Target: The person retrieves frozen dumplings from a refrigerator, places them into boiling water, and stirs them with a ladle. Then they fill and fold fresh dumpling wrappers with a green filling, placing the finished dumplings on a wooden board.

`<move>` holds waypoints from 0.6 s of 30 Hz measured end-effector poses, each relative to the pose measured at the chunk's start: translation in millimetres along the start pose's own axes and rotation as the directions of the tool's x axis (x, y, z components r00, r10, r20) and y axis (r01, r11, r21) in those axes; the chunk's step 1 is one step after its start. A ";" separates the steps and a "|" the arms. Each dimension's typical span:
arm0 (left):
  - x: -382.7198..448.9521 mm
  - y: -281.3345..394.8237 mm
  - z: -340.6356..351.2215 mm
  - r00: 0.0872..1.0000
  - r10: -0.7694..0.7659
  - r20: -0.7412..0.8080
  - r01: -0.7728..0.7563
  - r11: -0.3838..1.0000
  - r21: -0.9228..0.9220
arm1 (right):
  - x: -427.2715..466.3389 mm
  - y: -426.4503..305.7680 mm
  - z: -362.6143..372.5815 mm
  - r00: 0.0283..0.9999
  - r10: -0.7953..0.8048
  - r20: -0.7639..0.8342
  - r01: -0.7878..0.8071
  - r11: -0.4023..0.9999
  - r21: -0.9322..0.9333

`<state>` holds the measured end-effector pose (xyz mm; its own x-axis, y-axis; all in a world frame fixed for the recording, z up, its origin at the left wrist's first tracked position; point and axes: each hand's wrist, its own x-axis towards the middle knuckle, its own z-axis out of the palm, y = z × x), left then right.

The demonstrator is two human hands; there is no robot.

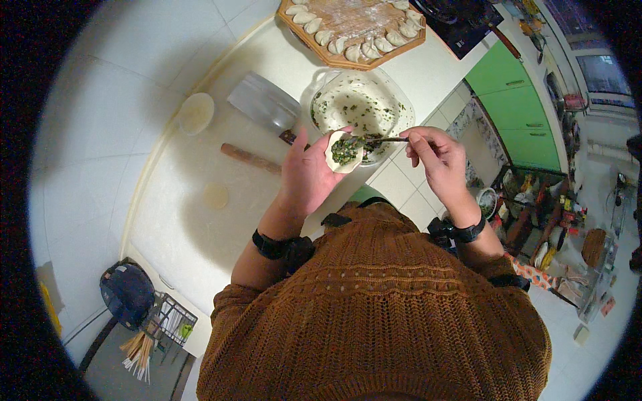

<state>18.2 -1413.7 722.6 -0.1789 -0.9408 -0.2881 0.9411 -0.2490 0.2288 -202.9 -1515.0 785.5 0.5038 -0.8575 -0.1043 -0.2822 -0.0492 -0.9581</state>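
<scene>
On the palm and fingers of my left hand (311,173) rests a round dumpling wrapper (330,159), with a mound of chopped green filling (345,151) at its middle. My right hand (439,155) pinches the dark handle of a small spoon-like utensil (393,139), whose head touches the filling. Both hands are over the near side of a clear bowl (351,82), where bits of green filling cling to the walls. Beside my left hand lie a cleaver (263,103), its handle partly hidden, and a wooden rolling pin (251,158), one end covered by the hand.
Shaped dumplings (353,52) line the rim of a floured octagonal wooden board (346,22) beyond the bowl. A flat wrapper (215,195) and a small bowl (196,114) rest on the counter (165,220). A dark cooktop (464,32) is at upper right, above green cabinets (521,110).
</scene>
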 end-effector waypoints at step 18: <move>-29.8 18.5 25.2 0.999 -0.001 0.036 -0.021 0.812 0.584 | -31.9 11.8 -25.6 0.495 -0.679 0.542 0.861 0.301 -0.410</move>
<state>33.7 -1396.0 758.8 -0.1900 -0.9483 -0.2543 0.5999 -0.3172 0.7345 -243.2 -1501.4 784.3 0.8833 -0.1138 0.4548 0.0144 -0.9631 -0.2689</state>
